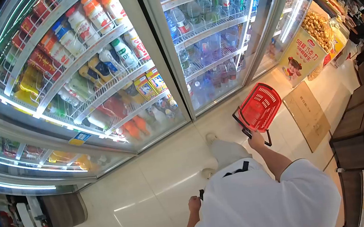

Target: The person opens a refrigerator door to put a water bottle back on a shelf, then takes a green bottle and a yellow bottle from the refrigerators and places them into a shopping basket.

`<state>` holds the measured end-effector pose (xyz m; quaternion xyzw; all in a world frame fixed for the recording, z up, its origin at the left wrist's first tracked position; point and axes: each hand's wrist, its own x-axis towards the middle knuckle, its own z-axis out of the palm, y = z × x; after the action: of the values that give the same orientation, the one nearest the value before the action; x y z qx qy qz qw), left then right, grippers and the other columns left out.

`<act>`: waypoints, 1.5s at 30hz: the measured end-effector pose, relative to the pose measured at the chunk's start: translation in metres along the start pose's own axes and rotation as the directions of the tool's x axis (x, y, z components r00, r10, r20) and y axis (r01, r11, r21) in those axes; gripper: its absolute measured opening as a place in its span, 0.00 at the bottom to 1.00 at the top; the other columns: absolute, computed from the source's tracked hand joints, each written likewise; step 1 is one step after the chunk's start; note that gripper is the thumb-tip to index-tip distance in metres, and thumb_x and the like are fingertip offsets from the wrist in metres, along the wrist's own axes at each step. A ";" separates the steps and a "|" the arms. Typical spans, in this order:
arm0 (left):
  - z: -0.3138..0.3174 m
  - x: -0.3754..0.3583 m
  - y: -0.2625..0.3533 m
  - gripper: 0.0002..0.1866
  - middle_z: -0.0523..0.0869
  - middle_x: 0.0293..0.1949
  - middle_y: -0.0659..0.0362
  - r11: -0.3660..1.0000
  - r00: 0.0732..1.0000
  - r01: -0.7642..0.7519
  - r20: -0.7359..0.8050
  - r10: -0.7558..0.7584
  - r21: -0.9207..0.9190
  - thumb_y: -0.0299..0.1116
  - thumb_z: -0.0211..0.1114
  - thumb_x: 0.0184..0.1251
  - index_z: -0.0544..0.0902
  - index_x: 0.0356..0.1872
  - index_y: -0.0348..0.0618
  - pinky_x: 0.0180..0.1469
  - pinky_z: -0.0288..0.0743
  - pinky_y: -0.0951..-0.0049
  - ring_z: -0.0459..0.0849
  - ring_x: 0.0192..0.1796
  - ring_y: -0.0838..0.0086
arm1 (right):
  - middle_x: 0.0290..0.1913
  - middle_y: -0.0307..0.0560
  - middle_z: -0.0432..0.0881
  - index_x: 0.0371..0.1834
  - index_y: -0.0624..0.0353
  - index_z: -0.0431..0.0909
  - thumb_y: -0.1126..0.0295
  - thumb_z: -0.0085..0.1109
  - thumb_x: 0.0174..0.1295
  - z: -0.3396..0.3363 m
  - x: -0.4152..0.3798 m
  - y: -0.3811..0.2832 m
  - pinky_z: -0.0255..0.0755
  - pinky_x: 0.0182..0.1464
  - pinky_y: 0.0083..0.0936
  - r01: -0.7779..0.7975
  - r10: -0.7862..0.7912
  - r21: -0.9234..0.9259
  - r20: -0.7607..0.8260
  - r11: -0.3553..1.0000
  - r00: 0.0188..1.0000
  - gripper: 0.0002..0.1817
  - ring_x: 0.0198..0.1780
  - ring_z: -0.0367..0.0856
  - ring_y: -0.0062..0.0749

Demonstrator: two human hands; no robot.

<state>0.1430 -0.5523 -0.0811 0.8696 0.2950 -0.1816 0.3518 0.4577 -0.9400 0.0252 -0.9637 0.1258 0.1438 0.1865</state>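
My right hand [256, 140] grips the black handle of a red plastic shopping basket [260, 105], which hangs tilted at my side and looks empty. My left hand [194, 203] is down by my waist with curled fingers, next to a small dark thing [201, 195]; whether it holds that thing is unclear. I am wearing a white shirt [258, 200], and my shoes [212, 137] stand on the pale tiled floor in front of glass-door drink fridges [155, 52].
The fridge doors are closed, with shelves of bottles and cartons behind them. A flattened cardboard sheet [307, 114] lies on the floor right of the basket. A snack display with a poster [303, 58] and dark wooden bins [356, 148] line the right side. A low chiller [36, 155] is at left.
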 end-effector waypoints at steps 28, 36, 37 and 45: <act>-0.070 0.186 0.235 0.20 0.88 0.45 0.49 0.999 0.990 0.040 0.134 -0.037 -0.019 0.42 0.61 0.64 0.81 0.52 0.39 0.52 0.79 0.62 0.87 0.48 0.58 | 0.23 0.63 0.79 0.29 0.63 0.77 0.57 0.61 0.61 -0.013 0.138 -0.083 0.71 0.34 0.50 0.153 -0.231 0.311 0.232 0.938 0.945 0.17 0.30 0.81 0.61; -0.062 0.234 0.270 0.19 0.88 0.44 0.50 1.000 0.986 -0.002 0.165 0.000 0.015 0.42 0.62 0.64 0.82 0.50 0.40 0.51 0.80 0.62 0.87 0.47 0.58 | 0.25 0.59 0.81 0.34 0.61 0.76 0.61 0.61 0.56 -0.040 0.170 -0.092 0.75 0.36 0.50 0.265 -0.315 0.195 0.306 0.944 0.898 0.14 0.31 0.82 0.58; -0.063 0.237 0.271 0.19 0.88 0.44 0.50 0.999 0.983 0.021 0.181 -0.026 0.031 0.42 0.62 0.64 0.82 0.50 0.40 0.51 0.80 0.62 0.87 0.47 0.58 | 0.25 0.59 0.81 0.34 0.61 0.76 0.61 0.61 0.56 -0.043 0.171 -0.091 0.75 0.36 0.50 0.263 -0.314 0.197 0.310 0.945 0.897 0.14 0.31 0.82 0.58; -0.089 0.265 0.281 0.19 0.87 0.45 0.46 0.997 0.983 0.050 0.174 -0.061 0.062 0.40 0.62 0.63 0.83 0.49 0.36 0.54 0.79 0.62 0.87 0.50 0.57 | 0.47 0.57 0.78 0.46 0.61 0.72 0.68 0.64 0.51 -0.052 0.164 -0.093 0.75 0.45 0.47 0.104 -0.157 0.305 0.156 0.947 0.975 0.20 0.45 0.82 0.56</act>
<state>0.5343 -0.5490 -0.0173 0.8515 0.2815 -0.2758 0.3459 0.6490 -0.9080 0.0484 -0.9144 0.0644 0.1965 0.3479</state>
